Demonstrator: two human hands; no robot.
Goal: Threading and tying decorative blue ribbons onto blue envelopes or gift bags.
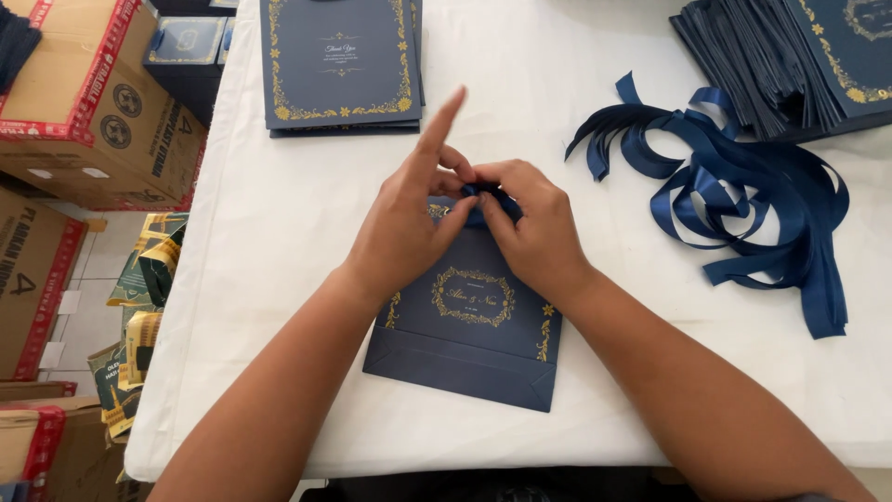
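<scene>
A flat navy paper bag [469, 321] with gold filigree lies at the table's [279, 214] near centre. Both hands pinch a glossy blue satin ribbon [485, 197] at its top edge: left hand [404, 223] with forefinger raised, right hand [530, 223] closed on the ribbon. Loose curled ribbons [743, 204] lie right.
</scene>
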